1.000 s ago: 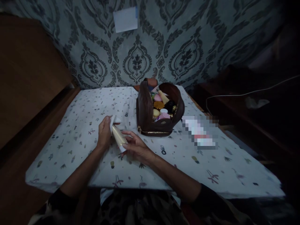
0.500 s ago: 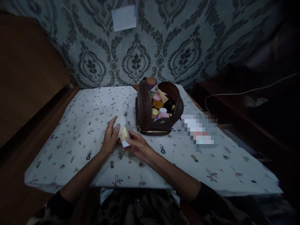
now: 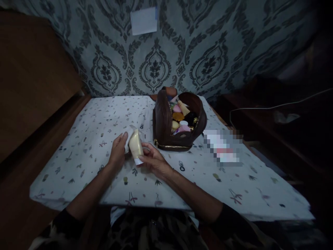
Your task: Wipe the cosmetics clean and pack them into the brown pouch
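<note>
Pinching pale tube (image 3: pixel 135 144) near white end in right hand (image 3: pixel 157 164), left of frame centre. Clasping white cloth (image 3: pixel 127 136) in left hand (image 3: pixel 118 151).

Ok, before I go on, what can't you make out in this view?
All in the head view, now:
- Left hand: some fingers hidden behind the white cloth.
- Right hand: some fingertips hidden behind the tube.
- Any lettering on the tube: too small and blurred.
- Brown bag: lower contents hidden by the top items and front wall.
- Item right of the bag: pixelated.
- Far right: lost in darkness.
</note>
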`<move>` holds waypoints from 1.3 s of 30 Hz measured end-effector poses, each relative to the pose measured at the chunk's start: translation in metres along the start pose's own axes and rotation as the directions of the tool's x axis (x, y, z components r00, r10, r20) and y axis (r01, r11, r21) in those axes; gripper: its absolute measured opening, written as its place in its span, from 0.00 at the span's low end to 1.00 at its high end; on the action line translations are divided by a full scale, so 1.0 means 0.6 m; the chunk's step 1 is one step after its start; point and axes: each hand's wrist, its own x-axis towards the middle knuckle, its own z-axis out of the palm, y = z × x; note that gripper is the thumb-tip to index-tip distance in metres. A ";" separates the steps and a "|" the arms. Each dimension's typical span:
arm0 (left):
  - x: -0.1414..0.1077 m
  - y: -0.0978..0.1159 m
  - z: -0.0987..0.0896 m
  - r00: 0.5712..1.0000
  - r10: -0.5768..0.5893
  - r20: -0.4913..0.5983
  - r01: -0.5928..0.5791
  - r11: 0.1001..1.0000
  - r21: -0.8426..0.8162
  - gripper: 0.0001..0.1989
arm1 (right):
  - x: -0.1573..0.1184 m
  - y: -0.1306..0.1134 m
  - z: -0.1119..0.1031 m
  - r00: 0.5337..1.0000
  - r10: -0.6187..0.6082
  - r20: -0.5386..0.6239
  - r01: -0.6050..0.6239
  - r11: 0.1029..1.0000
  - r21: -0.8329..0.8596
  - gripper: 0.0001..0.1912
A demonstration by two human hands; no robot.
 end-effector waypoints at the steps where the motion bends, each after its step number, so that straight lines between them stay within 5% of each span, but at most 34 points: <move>1: -0.002 -0.001 0.002 1.000 -0.028 0.004 0.028 1.000 -0.011 0.22 | 0.002 0.001 -0.002 1.000 -0.007 -0.019 0.007 1.000 0.000 0.28; 9: -0.009 -0.005 0.008 0.996 -0.039 0.086 0.042 0.999 -0.027 0.25 | 0.005 0.009 -0.001 0.983 -0.124 -0.135 0.118 0.992 -0.054 0.23; 18: 0.000 -0.001 0.002 1.000 -0.019 -0.007 0.019 0.997 -0.075 0.17 | 0.001 0.008 -0.001 0.997 -0.013 -0.071 0.012 1.000 -0.011 0.23; 23: -0.006 0.009 -0.001 0.998 0.029 -0.060 -0.035 0.995 -0.097 0.16 | 0.001 0.006 0.001 0.993 -0.051 -0.110 0.054 0.998 0.019 0.22; 31: -0.020 -0.006 0.001 0.977 0.050 0.208 -0.058 0.998 0.032 0.28 | 0.007 0.010 -0.008 0.956 -0.246 -0.161 0.212 0.956 -0.204 0.19; 39: -0.024 -0.030 -0.004 0.860 0.092 0.503 -0.188 0.971 0.144 0.41 | 0.003 -0.002 -0.012 0.918 -0.303 -0.257 0.210 0.919 -0.332 0.20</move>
